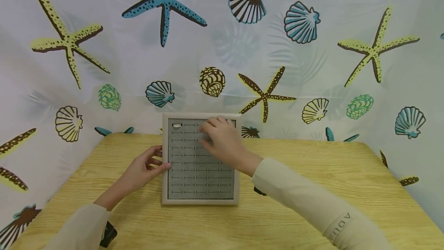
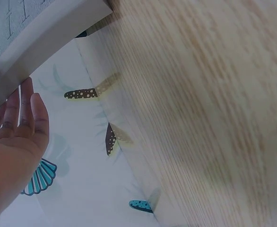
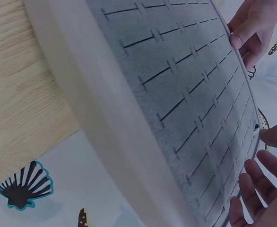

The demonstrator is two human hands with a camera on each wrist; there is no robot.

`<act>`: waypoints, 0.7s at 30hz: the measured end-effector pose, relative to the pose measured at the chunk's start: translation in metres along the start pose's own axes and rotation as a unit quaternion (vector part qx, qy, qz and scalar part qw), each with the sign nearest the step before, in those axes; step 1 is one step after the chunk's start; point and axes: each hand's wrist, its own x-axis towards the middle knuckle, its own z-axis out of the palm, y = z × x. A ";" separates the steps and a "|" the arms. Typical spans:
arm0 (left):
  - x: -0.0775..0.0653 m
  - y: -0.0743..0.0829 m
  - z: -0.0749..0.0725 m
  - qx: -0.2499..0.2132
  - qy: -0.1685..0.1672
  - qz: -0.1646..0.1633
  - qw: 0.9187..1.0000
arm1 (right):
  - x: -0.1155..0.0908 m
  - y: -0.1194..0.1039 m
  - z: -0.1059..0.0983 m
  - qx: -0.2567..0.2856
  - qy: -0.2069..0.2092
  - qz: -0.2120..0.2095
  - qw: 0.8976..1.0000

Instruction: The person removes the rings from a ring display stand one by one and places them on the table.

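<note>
A display frame (image 1: 201,201) with a pale border and a grey, felt-like panel stands upright on the table. Rows of short I-shaped slits (image 1: 189,170) cover the panel. One small white piece (image 1: 177,125) sits in the top left slit. My left hand (image 1: 145,167) grips the frame's left edge, thumb on the front and fingers behind, as the left wrist view also shows. Before the upper part of the panel is my right hand (image 1: 223,140), covering some slits. In the right wrist view its fingers (image 3: 252,189) are spread and loosely bent, with nothing between them.
The frame stands on a light wood-grain table (image 1: 298,188). Behind it hangs a white curtain (image 1: 194,57) printed with starfish and shells, reaching round both sides. A dark strap piece (image 1: 109,234) shows at the left wrist.
</note>
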 end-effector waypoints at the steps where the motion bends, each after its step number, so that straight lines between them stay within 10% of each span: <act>1: 0.000 0.000 0.000 -0.001 0.000 0.000 1.000 | 0.002 -0.002 0.001 -0.003 -0.001 0.000 1.000; 21: 0.002 -0.003 0.002 -0.002 0.001 0.013 1.000 | 0.037 -0.022 0.027 -0.054 0.065 0.003 0.996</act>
